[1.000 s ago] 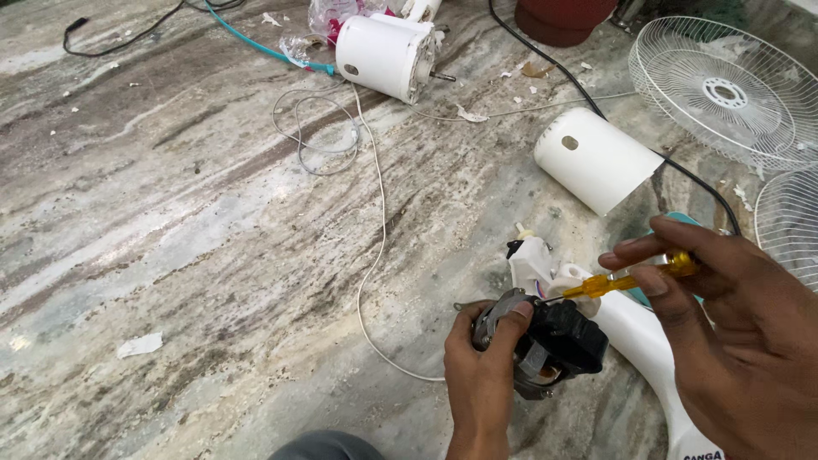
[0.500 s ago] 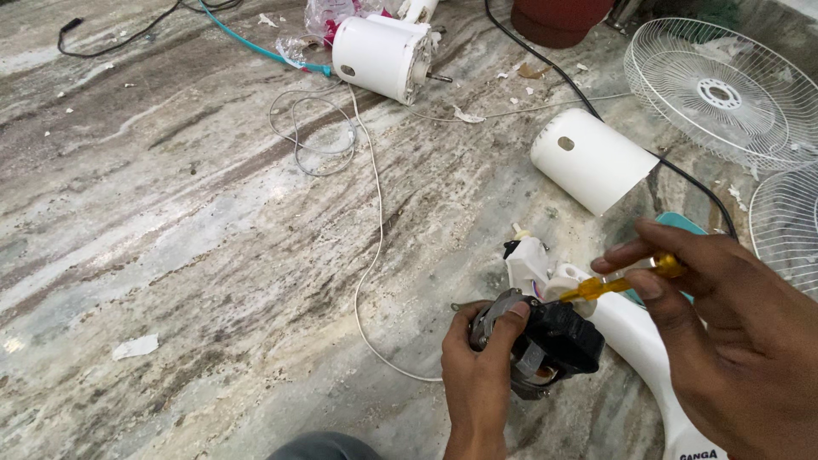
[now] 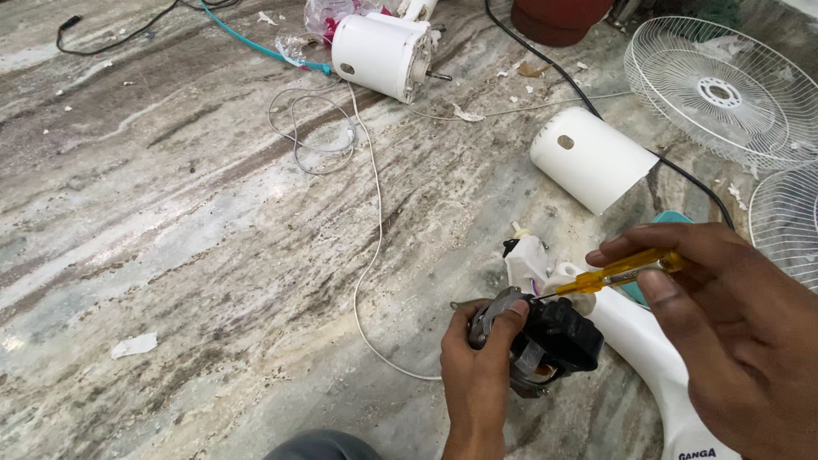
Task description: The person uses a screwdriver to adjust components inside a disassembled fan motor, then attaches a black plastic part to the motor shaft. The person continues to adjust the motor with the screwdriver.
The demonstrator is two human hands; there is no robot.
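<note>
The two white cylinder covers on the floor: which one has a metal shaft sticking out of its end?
The far white cylinder cover, beside the turquoise cable. A thin shaft pokes from its right end; the nearer white cylinder cover shows only a small hole.

A streaked grey-brown marble floor (image 3: 170, 221) fills the frame (dusty, littered with white scraps), brightest along the left edge and upper left.

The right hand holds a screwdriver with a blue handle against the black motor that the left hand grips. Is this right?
Not quite. In the head view the screwdriver has a yellow handle, not blue. The right hand does hold it against the black motor, which the left hand grips.
</note>
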